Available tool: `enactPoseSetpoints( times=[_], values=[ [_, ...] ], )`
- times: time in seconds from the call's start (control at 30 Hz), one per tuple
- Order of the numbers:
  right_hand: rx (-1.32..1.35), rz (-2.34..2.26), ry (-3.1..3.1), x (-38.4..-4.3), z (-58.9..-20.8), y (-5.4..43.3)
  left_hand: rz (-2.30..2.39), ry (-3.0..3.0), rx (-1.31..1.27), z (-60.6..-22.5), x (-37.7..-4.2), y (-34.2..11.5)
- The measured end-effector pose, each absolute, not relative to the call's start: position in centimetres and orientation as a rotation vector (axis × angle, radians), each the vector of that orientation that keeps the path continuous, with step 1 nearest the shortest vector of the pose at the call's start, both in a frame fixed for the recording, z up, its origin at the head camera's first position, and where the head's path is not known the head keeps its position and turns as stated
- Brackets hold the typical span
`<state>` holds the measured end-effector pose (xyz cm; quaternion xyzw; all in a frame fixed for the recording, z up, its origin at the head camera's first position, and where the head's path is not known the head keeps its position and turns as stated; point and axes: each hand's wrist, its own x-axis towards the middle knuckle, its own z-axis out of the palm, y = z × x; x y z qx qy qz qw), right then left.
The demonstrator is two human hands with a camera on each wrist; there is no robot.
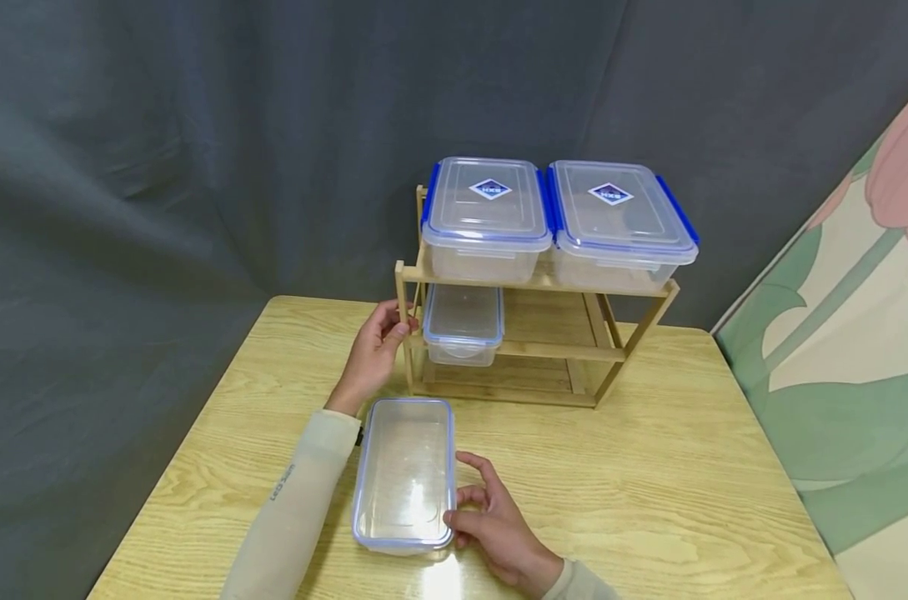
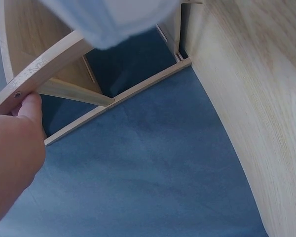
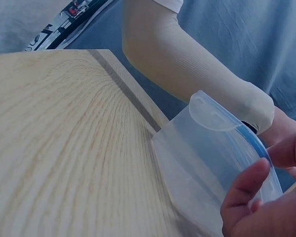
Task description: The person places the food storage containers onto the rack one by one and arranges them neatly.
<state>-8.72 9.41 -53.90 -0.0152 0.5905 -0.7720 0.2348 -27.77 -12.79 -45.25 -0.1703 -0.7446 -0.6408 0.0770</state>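
My left hand (image 1: 374, 346) grips the front left post of a wooden shelf rack (image 1: 604, 290), thumb in front; the left wrist view shows the thumb (image 2: 33, 106) against the wood. Below it, a clear lidded food container (image 1: 407, 471) with a light-blue rim lies lengthwise at the front of the table. My right hand (image 1: 502, 529) pinches this container's right edge, thumb on the lid's rim and fingers along the side. In the right wrist view the container (image 3: 197, 153) is close to the tabletop; whether its whole base touches cannot be told.
Two larger clear containers with blue clips, a left one (image 1: 487, 204) and a right one (image 1: 622, 212), stand on the rack's top shelf. A smaller container (image 1: 464, 321) sits at the middle shelf's left. Behind the wooden table (image 1: 649, 483) hangs a dark curtain (image 1: 311, 125).
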Motion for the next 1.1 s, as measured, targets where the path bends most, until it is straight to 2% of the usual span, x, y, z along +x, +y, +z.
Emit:
enactPoseSetpoints(
  times=[1.1],
  values=[
    [-0.118,-2.161,1.65,-9.1,-52.8,11.5,-1.898,-2.264,-0.505,-45.4,-27.9,-13.0]
  ],
)
